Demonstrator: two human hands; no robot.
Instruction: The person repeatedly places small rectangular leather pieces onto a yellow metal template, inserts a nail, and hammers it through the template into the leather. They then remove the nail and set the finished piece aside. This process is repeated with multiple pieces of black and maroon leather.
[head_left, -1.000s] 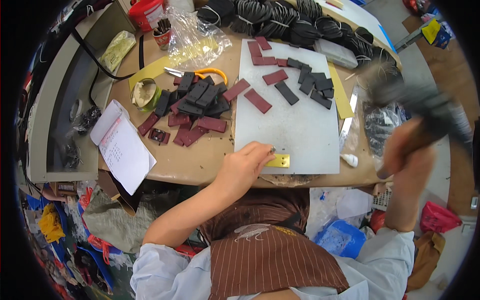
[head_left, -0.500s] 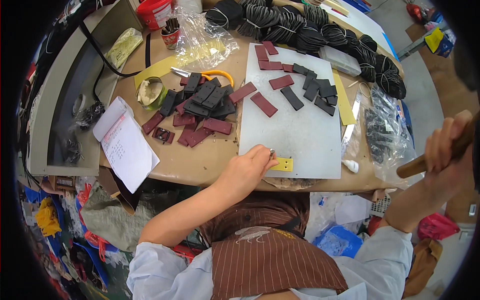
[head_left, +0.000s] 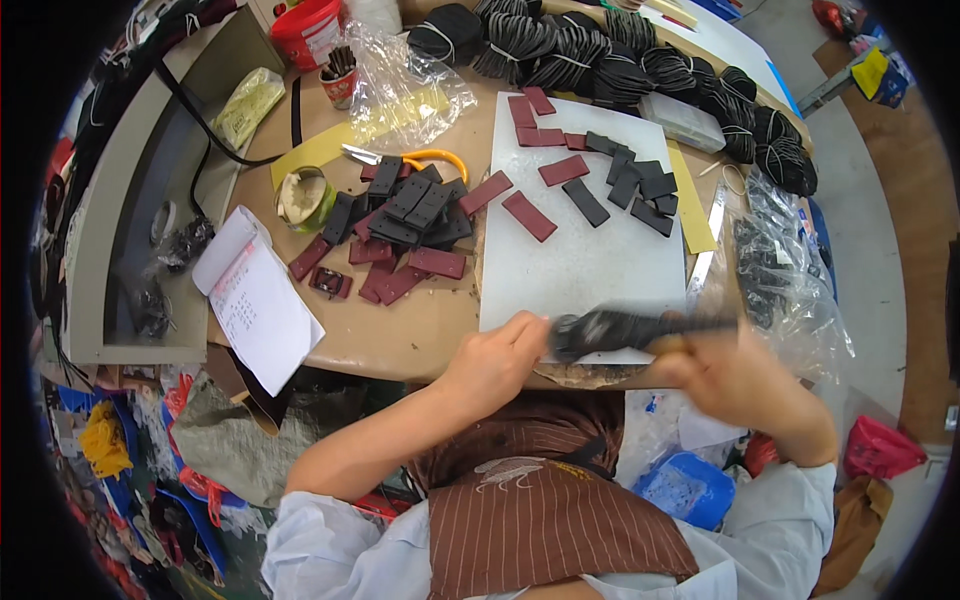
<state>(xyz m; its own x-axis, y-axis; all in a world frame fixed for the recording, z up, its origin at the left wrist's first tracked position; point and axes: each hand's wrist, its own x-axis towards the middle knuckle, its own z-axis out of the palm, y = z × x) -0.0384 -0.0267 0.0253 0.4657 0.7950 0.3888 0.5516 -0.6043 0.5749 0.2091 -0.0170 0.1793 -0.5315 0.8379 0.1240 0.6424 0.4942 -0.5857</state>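
At the near edge of the white board (head_left: 585,268), my left hand (head_left: 497,362) is closed on a thin metal hole punch, hidden now behind the mallet. From the right, my right hand (head_left: 715,375) grips the mallet (head_left: 605,333), smeared by motion. Its dark head lies over the punch's place, close to my left fingertips. The small yellow holed piece that lay under the punch is also covered. Flat burgundy pieces (head_left: 529,216) and black pieces (head_left: 585,202) are scattered across the far part of the board.
Left of the board stand a pile of black and burgundy pieces (head_left: 408,212), orange-handled scissors (head_left: 440,158), a round tin (head_left: 305,198) and a notepad (head_left: 262,310). Bundles of black cord (head_left: 590,55) line the back. A metal ruler (head_left: 708,245) and plastic bag (head_left: 790,270) lie right.
My right hand has swung the mallet down and left from the raised position at the far right to the board's near edge. My left hand has stayed about where it was.
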